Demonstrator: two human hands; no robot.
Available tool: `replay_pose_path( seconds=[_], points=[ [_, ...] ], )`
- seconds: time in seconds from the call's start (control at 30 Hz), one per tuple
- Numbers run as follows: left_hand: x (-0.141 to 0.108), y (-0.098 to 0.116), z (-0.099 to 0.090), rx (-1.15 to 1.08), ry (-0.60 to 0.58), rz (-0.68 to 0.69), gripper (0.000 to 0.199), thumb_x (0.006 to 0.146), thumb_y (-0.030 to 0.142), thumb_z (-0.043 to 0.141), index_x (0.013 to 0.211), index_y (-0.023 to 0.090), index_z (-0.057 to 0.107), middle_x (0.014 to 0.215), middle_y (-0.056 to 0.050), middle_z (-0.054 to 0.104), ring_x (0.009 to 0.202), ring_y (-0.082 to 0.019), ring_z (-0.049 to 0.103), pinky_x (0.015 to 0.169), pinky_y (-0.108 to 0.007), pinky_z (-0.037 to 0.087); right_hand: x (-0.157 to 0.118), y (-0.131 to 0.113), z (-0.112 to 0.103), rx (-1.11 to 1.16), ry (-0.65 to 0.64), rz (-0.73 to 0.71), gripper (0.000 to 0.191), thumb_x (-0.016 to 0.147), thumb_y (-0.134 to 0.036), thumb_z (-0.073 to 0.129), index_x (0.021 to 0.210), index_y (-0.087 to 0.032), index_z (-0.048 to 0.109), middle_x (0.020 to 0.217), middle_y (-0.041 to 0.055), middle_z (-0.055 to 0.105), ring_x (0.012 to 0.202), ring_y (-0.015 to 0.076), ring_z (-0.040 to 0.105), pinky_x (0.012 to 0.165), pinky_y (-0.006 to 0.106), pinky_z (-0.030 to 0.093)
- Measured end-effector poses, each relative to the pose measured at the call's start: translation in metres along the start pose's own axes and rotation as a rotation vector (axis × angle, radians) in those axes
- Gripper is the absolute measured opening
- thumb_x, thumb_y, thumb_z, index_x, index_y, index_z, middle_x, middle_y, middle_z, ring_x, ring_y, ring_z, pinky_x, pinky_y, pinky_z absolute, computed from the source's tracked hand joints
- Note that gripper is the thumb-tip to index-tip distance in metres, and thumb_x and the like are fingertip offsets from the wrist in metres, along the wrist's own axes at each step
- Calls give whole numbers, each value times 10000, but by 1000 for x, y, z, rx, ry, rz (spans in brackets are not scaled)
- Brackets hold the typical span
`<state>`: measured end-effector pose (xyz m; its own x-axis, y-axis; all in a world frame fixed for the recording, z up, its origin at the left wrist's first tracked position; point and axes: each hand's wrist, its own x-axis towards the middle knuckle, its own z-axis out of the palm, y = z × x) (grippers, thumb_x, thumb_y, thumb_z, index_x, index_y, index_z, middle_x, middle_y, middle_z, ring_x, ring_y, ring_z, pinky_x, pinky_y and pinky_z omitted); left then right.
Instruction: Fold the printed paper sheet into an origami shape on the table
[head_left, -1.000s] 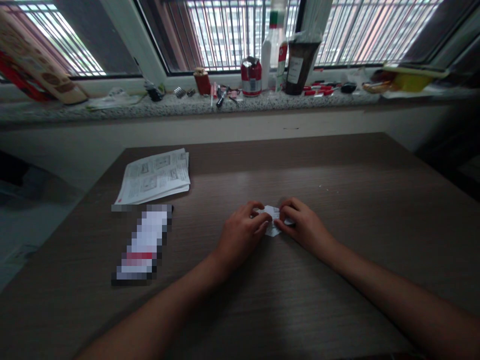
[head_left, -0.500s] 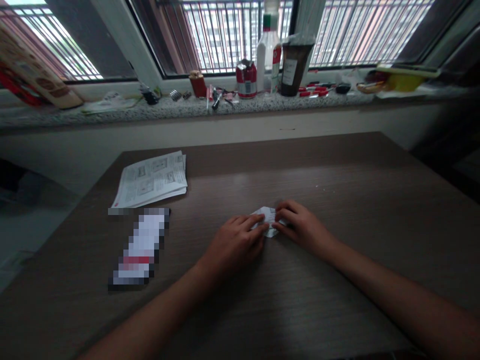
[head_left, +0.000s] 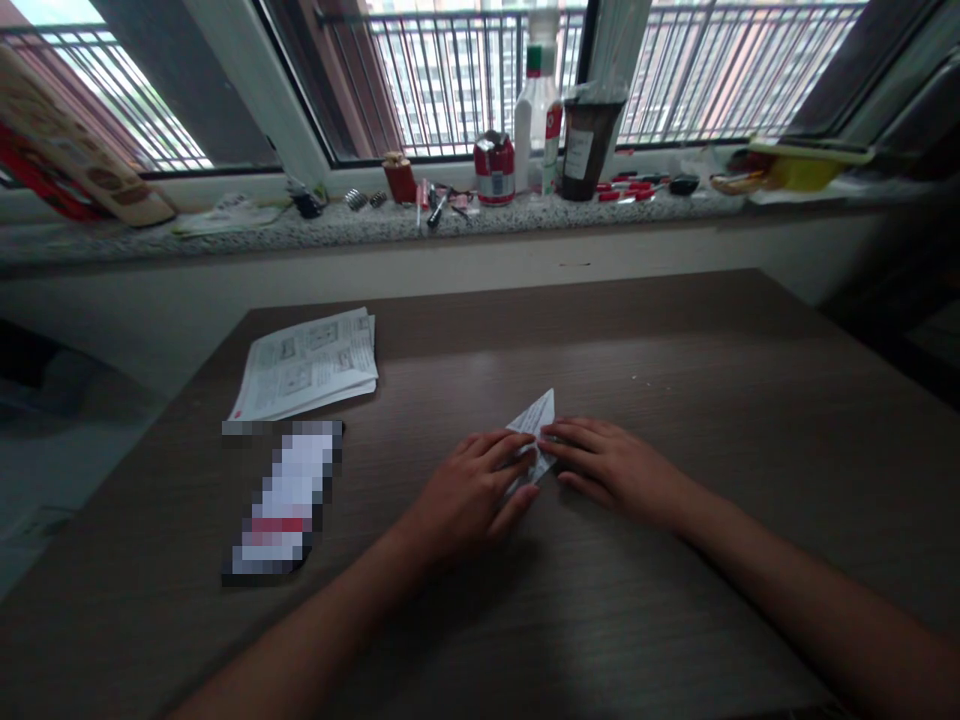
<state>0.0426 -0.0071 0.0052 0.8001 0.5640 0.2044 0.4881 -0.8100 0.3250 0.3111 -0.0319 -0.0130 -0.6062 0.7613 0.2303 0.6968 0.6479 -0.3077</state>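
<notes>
A small piece of folded printed paper [head_left: 543, 410] lies on the brown table, with one pointed corner showing beyond my fingertips. My left hand [head_left: 472, 490] rests its outstretched fingers on the paper's left part, thumb held apart. From the right, my right hand [head_left: 619, 465] lays its extended fingertips on the paper's right edge, thumb apart too. Both hands are open, pressing on the paper rather than gripping it. Fingers cover the paper's middle and much of its lower part.
Folded printed sheets [head_left: 307, 365] lie at the table's [head_left: 750, 400] back left. Nearer is a pixelated oblong item [head_left: 289, 495]. On the granite windowsill [head_left: 337, 230] stand a red can [head_left: 494, 170], a clear bottle [head_left: 529, 130], a dark cup [head_left: 585, 145] and loose small items.
The paper has turned or been refolded, so a sharp triangular point now shows at its far side. My right hand has shifted slightly nearer, its fingers flatter. My left hand has barely moved.
</notes>
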Motion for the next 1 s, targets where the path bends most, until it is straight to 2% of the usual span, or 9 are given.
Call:
replay_pose_path(
  seconds=[0.13, 0.27, 0.5, 0.63, 0.87, 1.0],
  points=[
    [-3, -3, -4, -30, -50, 38, 453, 1081, 353, 470, 1512, 217, 504, 1469, -106, 591, 1363, -283, 532, 1132, -482, 436, 1, 4, -1, 31, -15, 1, 495, 1039, -313, 586, 1527, -330, 500, 1583, 51, 507, 1453, 301, 479, 1197, 589, 401],
    [-4, -3, -5, -6, -79, 51, 459, 1093, 387, 438, 1507, 202, 508, 1491, -102, 584, 1375, -280, 530, 1148, -469, 413, 2, 6, -2, 78, -29, -6, 508, 1044, -315, 580, 1542, -326, 480, 1586, 48, 500, 1457, 274, 478, 1214, 566, 389],
    [-5, -6, -6, 23, -128, 63, 479, 1113, 429, 374, 1510, 204, 519, 1520, -87, 563, 1414, -273, 489, 1184, -462, 371, 0, 13, -3, 9, -133, 19, 542, 1089, -428, 454, 1612, -332, 347, 1653, -28, 384, 1556, 250, 293, 1285, 555, 246],
    [-4, -5, -6, 20, -138, 59, 480, 1117, 434, 355, 1516, 220, 514, 1541, -79, 543, 1435, -268, 467, 1196, -462, 358, 2, 15, 0, -4, -135, 39, 536, 1105, -420, 397, 1628, -362, 295, 1656, -64, 368, 1567, 238, 258, 1301, 540, 206],
    [-5, -8, -6, -33, -124, 45, 445, 1119, 414, 360, 1481, 216, 527, 1538, -70, 550, 1417, -256, 497, 1177, -464, 396, 9, 16, 6, -19, -82, 99, 538, 1107, -425, 384, 1631, -344, 293, 1660, -13, 375, 1569, 252, 254, 1284, 556, 230],
    [-7, -9, -7, -28, -129, 48, 448, 1119, 412, 362, 1465, 191, 542, 1542, -81, 545, 1420, -266, 496, 1176, -471, 407, 7, 16, 0, 21, -65, 41, 510, 1102, -404, 414, 1603, -330, 362, 1662, 25, 384, 1549, 263, 312, 1269, 583, 240]
  ],
)
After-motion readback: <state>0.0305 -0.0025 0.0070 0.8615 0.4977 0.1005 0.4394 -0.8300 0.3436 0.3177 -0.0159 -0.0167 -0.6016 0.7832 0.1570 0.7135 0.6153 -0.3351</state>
